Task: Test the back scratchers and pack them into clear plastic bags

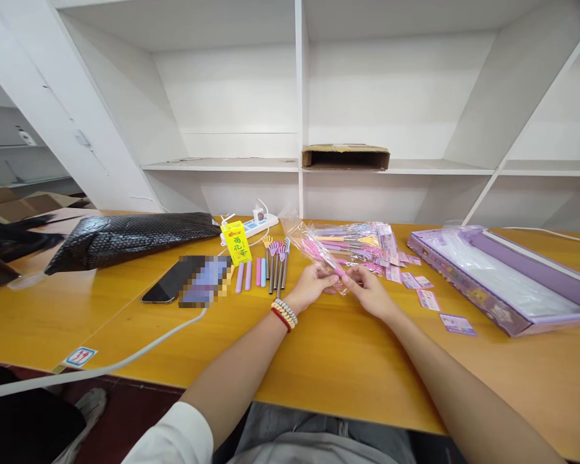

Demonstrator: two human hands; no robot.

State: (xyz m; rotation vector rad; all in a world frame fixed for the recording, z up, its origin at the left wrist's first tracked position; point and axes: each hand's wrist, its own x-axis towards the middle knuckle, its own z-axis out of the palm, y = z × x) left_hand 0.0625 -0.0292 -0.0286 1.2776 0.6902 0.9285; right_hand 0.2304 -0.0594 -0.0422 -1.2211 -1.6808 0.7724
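Observation:
A pink back scratcher (pixel 327 259) in a clear plastic sleeve (pixel 297 233) slants between my two hands above the table. My left hand (pixel 313 289), with coiled bands and a red cord at the wrist, is closed on the sleeve and the scratcher. The fingers of my right hand (pixel 368 291) pinch its pink handle end. Just behind lies a pile of bagged back scratchers (pixel 360 241) with printed cards. Left of my hands are several loose back scratchers (pixel 274 264) with claw heads and dark shafts. Beside them lie several coloured handle tubes (pixel 248 276).
An open purple box (pixel 512 312) with plastic inside stands at right, near small printed cards (pixel 428 299). To the left are a yellow packet (pixel 236 242), a phone (pixel 167 283), a power strip (pixel 256 225), a black wrapped bundle (pixel 140 238) and a white cable (pixel 140 353). Shelves rise behind.

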